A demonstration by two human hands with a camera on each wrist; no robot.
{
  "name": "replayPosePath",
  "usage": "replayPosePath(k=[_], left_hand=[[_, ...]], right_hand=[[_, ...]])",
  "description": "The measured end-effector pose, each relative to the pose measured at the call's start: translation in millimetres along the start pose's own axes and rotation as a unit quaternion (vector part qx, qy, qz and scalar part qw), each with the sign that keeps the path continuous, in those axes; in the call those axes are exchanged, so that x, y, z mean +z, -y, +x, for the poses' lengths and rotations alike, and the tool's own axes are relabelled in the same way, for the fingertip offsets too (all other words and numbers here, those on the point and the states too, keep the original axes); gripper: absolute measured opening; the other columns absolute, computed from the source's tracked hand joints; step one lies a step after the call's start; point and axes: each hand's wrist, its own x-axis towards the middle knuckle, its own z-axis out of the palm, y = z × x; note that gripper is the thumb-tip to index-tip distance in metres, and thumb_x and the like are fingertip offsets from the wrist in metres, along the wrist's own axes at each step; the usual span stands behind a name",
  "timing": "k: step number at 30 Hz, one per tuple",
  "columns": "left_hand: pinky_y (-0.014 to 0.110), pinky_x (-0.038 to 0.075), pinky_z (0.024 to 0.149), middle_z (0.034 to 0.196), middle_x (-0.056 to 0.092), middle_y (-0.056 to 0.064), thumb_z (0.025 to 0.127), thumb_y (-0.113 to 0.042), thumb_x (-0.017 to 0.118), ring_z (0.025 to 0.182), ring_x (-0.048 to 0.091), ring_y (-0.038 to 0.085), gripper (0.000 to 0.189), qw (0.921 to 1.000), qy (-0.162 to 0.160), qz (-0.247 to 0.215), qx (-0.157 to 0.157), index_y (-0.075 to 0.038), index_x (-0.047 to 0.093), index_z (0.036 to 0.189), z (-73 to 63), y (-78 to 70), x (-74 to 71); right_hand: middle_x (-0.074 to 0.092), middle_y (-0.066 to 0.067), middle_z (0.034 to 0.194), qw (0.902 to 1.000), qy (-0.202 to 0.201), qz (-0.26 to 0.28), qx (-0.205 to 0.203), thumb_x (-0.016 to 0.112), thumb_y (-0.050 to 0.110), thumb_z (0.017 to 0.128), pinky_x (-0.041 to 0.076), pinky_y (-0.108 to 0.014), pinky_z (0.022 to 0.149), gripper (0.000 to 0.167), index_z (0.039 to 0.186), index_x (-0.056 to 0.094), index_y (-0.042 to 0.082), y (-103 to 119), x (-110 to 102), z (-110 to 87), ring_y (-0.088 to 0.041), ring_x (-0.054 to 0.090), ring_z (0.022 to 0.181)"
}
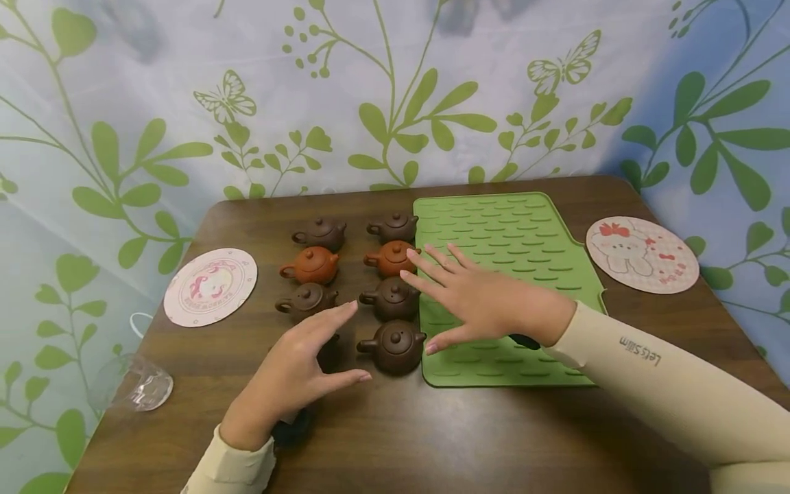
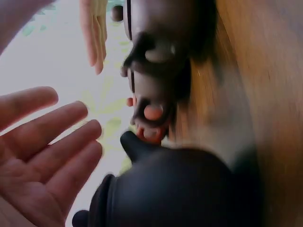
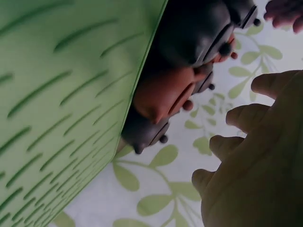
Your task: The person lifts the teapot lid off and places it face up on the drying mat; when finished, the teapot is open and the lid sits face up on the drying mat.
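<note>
Brown front teapot (image 1: 396, 348) stands between the left hand (image 1: 295, 363) and right hand (image 1: 478, 296)

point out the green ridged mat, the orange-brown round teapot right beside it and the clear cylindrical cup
Green ridged mat (image 1: 494, 237): head view, on its bare ridged top
Orange-brown round teapot (image 1: 391, 262): head view, on the side of its body
Clear cylindrical cup (image 1: 151, 392): head view, on its wall near the base

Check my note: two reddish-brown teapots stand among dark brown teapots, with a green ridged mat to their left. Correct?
Wrong side: the head view shows the green ridged mat to the right of the teapots. The rest stands.
</note>
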Motion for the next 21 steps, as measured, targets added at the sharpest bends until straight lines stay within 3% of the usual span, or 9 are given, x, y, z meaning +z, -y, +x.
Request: replayPosePath(k=[3,6,14,21], left_hand=[[0.04,0.047,0.108,0.142,0.064,0.012,0.084,-0.039,0.092,0.128,0.062,0.03,0.078,0.998,-0.052,-0.015,0.033,-0.002,0.061,0.146,3.9,-2.7,5.4],[0.04,0.051,0.103,0.134,0.069,0.013,0.085,-0.03,0.093,0.121,0.067,0.03,0.067,0.9951,-0.082,-0.024,0.05,0.0,0.067,0.139,7.5,-6.2,11.5],[0.039,0.058,0.091,0.119,0.075,0.012,0.079,0.0,0.092,0.108,0.073,0.026,0.047,0.9911,-0.123,-0.038,0.035,0.003,0.075,0.122,8.0,-10.0,31.1],[0.036,0.058,0.092,0.115,0.076,0.011,0.078,0.007,0.09,0.105,0.074,0.025,0.04,0.9923,-0.117,-0.039,0.017,0.005,0.077,0.116,6.9,-8.4,40.6]], right_hand=[[-0.015,-0.009,0.174,0.9998,0.005,-0.002,-0.018,0.039,0.088,0.091,-0.002,-0.061,0.122,0.113,0.171,0.009,0.014,7.1,1.2,2.5,-0.035,-0.016,0.156],[-0.01,-0.011,0.174,0.999,-0.001,-0.006,-0.044,0.04,0.086,0.092,0.003,-0.06,0.123,0.111,0.17,0.011,0.012,13.6,2.6,4.6,-0.036,-0.01,0.157],[0.008,-0.018,0.173,0.9923,-0.027,-0.01,-0.121,0.046,0.077,0.097,0.011,-0.053,0.124,0.106,0.168,0.019,0.004,24.3,10.4,11.0,-0.039,0.005,0.158],[0.034,-0.016,0.167,0.9877,-0.056,0.018,-0.145,0.06,0.056,0.104,0.029,-0.044,0.12,0.084,0.163,0.036,0.001,27.4,15.4,14.6,-0.031,0.026,0.155]])
